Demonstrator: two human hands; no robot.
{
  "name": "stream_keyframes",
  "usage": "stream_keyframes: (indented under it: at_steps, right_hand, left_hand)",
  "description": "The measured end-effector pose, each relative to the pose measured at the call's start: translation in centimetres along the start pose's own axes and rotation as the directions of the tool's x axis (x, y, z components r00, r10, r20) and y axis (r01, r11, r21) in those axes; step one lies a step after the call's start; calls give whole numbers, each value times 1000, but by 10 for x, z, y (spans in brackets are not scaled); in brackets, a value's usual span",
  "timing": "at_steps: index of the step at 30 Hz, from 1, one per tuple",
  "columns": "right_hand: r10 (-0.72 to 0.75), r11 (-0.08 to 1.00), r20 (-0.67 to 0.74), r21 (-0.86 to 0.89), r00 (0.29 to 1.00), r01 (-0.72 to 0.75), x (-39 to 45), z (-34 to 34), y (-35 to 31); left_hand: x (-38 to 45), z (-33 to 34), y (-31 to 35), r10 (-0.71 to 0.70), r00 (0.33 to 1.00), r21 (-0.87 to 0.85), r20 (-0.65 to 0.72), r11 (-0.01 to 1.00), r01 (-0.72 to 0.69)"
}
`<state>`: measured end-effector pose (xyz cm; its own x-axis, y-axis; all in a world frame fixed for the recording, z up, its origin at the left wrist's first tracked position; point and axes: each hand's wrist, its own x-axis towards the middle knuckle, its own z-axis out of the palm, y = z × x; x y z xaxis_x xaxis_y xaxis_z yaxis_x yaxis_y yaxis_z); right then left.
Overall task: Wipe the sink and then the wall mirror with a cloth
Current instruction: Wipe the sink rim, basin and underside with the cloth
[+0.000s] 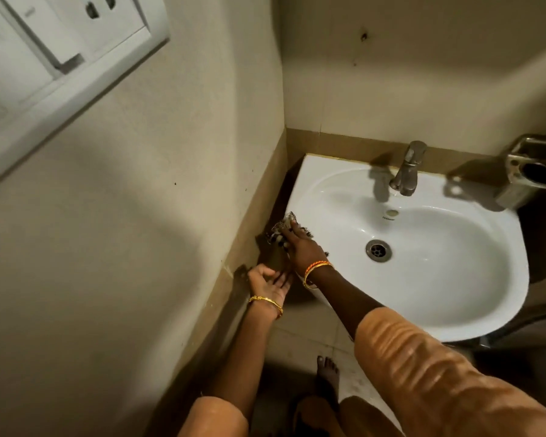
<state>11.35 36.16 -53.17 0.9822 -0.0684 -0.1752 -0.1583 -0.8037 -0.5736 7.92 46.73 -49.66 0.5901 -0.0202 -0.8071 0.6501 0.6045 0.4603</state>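
Observation:
A white wall-hung sink [473,310] fills the right of the head view, with a metal drain [378,250] in its bowl. My right hand [303,247] presses a dark-and-white patterned cloth [278,234] onto the sink's left rim, fingers flat over it. My left hand [270,283] is just below and left of it, palm up, fingers loosely spread, holding nothing, in the gap between the sink's edge and the side wall. No mirror is in view.
A metal tap [407,170] stands at the sink's back rim. A metal holder [530,171] is fixed to the back wall on the right. A white switch and socket plate [44,58] sits high on the left wall. My bare foot [328,370] stands on the tiled floor.

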Motion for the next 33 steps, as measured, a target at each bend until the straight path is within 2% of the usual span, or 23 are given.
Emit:
stream_keyframes:
  at_steps: [6,10,13,17,21,24,26,29,33]
  right_hand:
    - [-86,995,-8,-47,996,86,-81,-4,23]
    - [-27,1000,-50,-14,998,26,-119,-8,40]
    - [37,999,-104,7,994,-37,-116,-3,31]
    - [76,986,-124,-137,989,-93,-103,10,17]
    - [47,985,-153,-154,987,-71,-116,14,29]
    - [18,973,-325,-213,946,-92,-156,10,63]
    - [26,948,-407,-281,913,-151,-187,-1,91]
    - [111,923,-413,-294,904,-247,-210,-19,113]
    - [239,919,-437,-187,867,-348,-189,-7,82]
  left_hand:
    - [-4,-3,-10,-7,996,141,93,990,-6]
    - [-1,5,-11,25,991,331,129,941,-67]
    - [3,15,-11,67,987,481,148,867,-131]
    - [5,19,-11,99,985,605,141,779,-165]
    - [13,14,-17,116,983,647,141,741,-181]
    - [6,12,-40,127,983,660,131,729,-182]
    - [1,10,-59,117,987,609,113,776,-162]
    - [-9,8,-73,118,989,547,91,824,-148]
    - [-13,1,-75,91,986,579,137,801,-154]
